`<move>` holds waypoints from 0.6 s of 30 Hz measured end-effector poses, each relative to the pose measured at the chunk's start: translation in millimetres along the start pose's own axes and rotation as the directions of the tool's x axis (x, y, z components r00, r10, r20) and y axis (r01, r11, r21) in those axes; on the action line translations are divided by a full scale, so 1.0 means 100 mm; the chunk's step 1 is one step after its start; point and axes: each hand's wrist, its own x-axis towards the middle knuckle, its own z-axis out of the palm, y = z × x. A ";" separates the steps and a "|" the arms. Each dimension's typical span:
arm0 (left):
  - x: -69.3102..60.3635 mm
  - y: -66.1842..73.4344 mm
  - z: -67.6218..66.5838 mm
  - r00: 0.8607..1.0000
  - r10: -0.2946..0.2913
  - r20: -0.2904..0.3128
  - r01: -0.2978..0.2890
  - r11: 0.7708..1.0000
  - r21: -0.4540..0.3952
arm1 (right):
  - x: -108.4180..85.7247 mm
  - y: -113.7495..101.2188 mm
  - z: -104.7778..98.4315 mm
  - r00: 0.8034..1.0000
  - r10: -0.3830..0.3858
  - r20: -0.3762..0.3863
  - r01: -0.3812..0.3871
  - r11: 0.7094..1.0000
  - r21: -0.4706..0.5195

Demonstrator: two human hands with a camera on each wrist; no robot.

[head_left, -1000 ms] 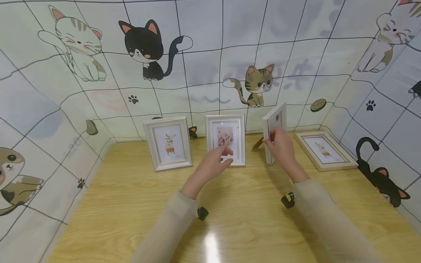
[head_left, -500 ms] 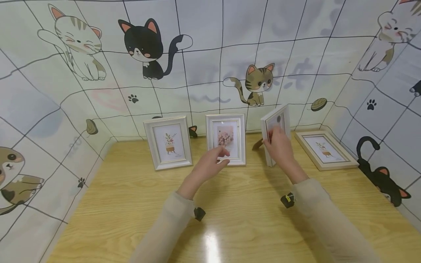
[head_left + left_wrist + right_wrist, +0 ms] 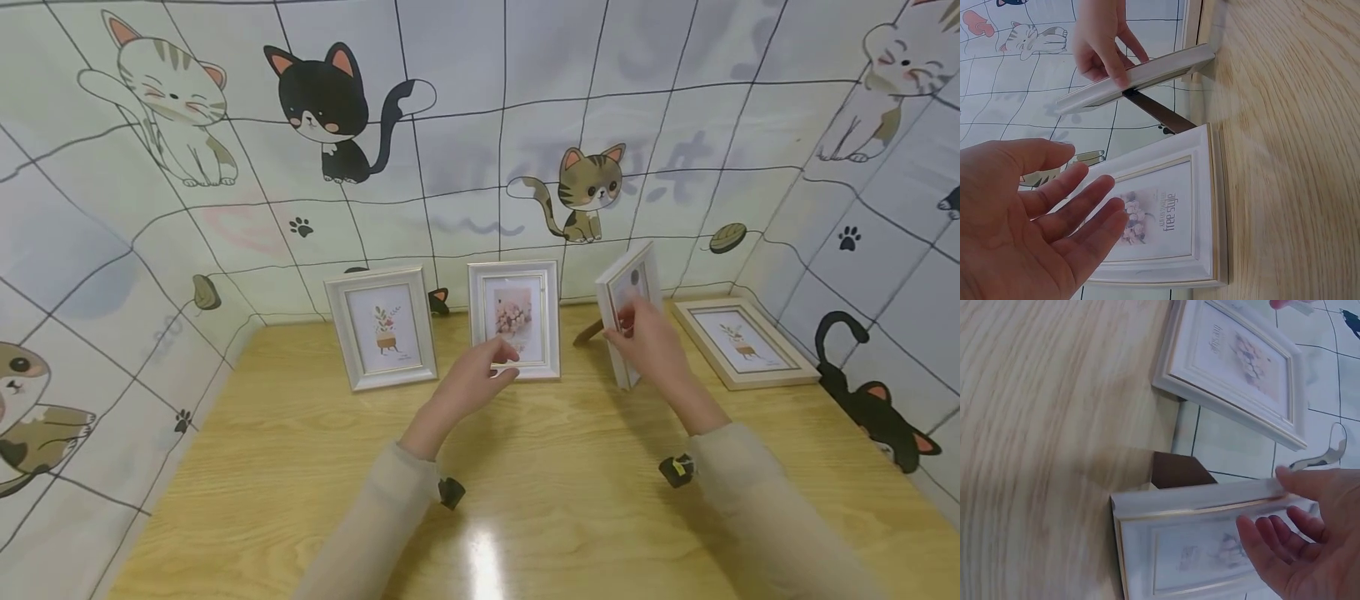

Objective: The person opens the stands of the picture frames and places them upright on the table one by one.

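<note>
At the right middle of the wood-look table, a white picture frame (image 3: 648,265) stands angled on its brown rear leg (image 3: 588,332). My right hand (image 3: 654,342) holds it at its near side edge; in the right wrist view the thumb (image 3: 1297,481) is at the edge and the fingers are before the glass. My left hand (image 3: 471,379) hovers with fingers loosely bent and nothing in them, in front of the middle white frame with a pink flower print (image 3: 550,312). The left wrist view shows its palm (image 3: 1010,212) beside that frame.
A white frame with a potted-plant print (image 3: 341,337) stands at the left. A light wooden frame (image 3: 708,350) lies flat at the right, by the side wall. Cat-printed sheeting (image 3: 465,150) rises behind the table (image 3: 525,500) and at both sides.
The angled frame has turned slightly, its near edge shifting toward me. My right hand has drawn a little to the right with it. My left hand has drifted slightly left.
</note>
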 end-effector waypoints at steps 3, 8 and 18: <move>-0.01 -0.02 0.00 1.000 -0.007 -0.002 0.007 1.000 -0.008 | 0.02 0.07 -0.09 0.999 0.051 0.011 -0.051 0.999 -0.005; -0.02 -0.01 -0.02 1.000 -0.010 -0.003 0.010 1.000 0.005 | 0.12 0.29 -0.27 0.994 0.092 -0.054 -0.090 0.995 0.047; -0.05 -0.04 0.01 1.000 -0.020 0.017 0.020 1.000 -0.012 | 0.41 0.86 -0.18 0.979 0.145 0.141 -0.175 0.956 0.235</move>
